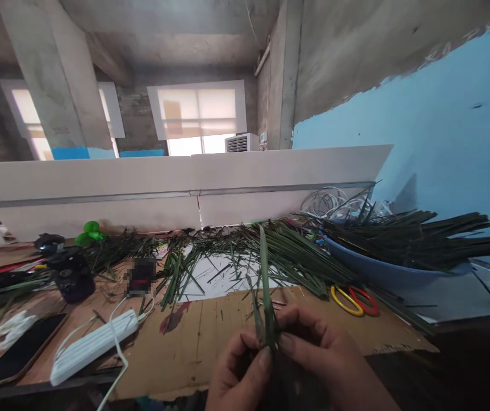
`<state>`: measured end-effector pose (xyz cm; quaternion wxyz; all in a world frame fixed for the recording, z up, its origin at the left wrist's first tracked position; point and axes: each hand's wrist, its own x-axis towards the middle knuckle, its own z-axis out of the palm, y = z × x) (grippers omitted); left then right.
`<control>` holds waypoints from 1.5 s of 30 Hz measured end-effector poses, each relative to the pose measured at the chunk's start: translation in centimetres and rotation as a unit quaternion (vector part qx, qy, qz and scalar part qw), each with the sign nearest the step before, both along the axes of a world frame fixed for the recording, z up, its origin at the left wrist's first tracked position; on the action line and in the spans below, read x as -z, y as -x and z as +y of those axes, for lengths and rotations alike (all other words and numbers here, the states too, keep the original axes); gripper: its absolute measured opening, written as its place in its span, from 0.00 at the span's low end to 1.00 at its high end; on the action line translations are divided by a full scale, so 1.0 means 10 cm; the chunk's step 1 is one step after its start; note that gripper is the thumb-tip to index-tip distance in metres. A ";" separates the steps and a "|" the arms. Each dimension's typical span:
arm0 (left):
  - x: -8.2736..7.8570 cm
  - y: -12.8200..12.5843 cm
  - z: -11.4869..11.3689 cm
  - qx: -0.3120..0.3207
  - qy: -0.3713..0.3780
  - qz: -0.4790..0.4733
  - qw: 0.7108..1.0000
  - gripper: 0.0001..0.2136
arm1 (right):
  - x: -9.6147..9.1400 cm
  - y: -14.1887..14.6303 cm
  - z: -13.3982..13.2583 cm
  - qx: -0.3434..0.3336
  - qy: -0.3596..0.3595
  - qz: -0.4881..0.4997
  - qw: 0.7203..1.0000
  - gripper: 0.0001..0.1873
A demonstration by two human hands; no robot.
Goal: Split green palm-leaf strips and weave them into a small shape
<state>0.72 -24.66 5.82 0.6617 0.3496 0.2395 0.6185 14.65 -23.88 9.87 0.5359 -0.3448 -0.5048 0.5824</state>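
Observation:
My left hand [239, 368] and my right hand [326, 357] meet at the bottom centre, both pinched on a long green leaf strip [265, 285] that stands upright between them. A thinner strip [254, 305] rises beside it from the same grip. Just beyond the hands lies a brown cardboard sheet [211, 331] on the table. Further back, a heap of loose green leaf strips [228, 251] is spread across the table.
A blue basin [382, 268] full of leaf strips sits at the right, with red and yellow scissors [354, 299] in front of it. On the left lie a white power strip [93, 345], a black phone [17, 351] and a dark jar [73, 274]. A white partition [176, 188] backs the table.

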 end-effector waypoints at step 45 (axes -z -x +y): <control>0.52 -0.03 0.39 -0.141 -0.031 0.253 0.956 0.24 | 0.76 -0.03 0.74 0.125 -0.051 0.003 0.991 0.12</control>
